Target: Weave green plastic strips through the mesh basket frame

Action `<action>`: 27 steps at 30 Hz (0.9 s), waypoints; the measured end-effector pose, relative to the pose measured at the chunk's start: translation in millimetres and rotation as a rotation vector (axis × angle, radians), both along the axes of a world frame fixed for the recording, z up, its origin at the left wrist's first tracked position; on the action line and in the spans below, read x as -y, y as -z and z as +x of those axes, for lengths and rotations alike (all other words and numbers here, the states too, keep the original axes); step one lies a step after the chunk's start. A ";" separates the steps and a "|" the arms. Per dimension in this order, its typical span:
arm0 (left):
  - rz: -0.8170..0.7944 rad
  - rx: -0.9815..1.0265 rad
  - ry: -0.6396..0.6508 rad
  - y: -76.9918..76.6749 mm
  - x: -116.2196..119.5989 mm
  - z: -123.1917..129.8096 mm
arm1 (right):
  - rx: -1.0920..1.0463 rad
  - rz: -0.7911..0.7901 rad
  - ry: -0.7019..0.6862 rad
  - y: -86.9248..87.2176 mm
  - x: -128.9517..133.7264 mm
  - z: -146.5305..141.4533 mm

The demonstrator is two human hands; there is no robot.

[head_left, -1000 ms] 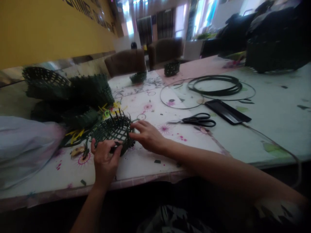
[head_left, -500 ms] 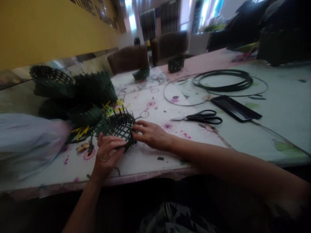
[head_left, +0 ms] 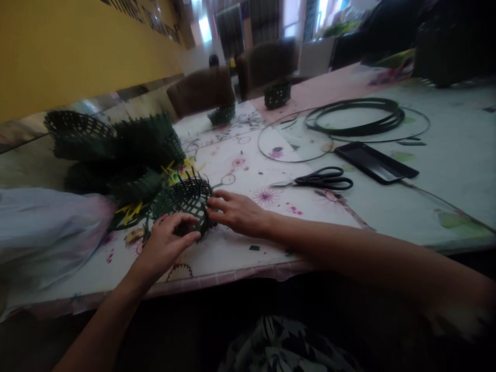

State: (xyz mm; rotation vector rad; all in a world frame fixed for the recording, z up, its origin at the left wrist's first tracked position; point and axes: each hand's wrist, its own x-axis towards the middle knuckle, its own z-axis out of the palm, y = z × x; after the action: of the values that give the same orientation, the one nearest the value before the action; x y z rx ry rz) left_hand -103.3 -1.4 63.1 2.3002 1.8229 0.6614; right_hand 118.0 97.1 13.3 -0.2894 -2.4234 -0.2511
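Head view: a green plastic basket (head_left: 182, 204) is seen at the lower middle of the frame, resting on the printed tablecloth (head_left: 240, 253), with loose strips standing up along its far rim. Its near edge is held by the left hand (head_left: 165, 243), whose fingers (head_left: 182, 227) are curled and pressed together over the rim. Its right side is touched by the right hand (head_left: 236, 213), whose fingers (head_left: 219, 202) are spread. Just behind the basket, a pile of green baskets (head_left: 116, 150) is placed, and a plastic bag (head_left: 46, 227) is lying at the left edge. Scissors (head_left: 323, 179) are lying beyond the right hand, near a black tray (head_left: 374, 161). Wire coils (head_left: 356, 118) are seen at the upper right.
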 end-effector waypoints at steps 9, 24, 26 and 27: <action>0.025 -0.748 0.066 6.1 -8.2 8.7 | 0.317 -0.161 0.039 11.0 5.7 -6.8; -0.359 -0.261 0.382 -41.6 -33.9 -5.1 | -0.147 0.163 0.044 -4.3 -5.2 2.9; -0.429 -0.175 0.422 -50.4 -32.8 0.7 | -0.193 0.202 0.019 -10.4 -5.3 7.9; -0.446 -0.158 0.427 -52.3 -31.8 2.7 | -0.207 0.209 0.010 -12.5 -5.5 9.4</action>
State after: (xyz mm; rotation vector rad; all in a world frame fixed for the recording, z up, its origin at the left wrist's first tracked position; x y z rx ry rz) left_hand -100.6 30.4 115.4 2.3495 1.2862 0.0068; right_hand 127.4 102.6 25.8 -0.2220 -2.1715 -0.4535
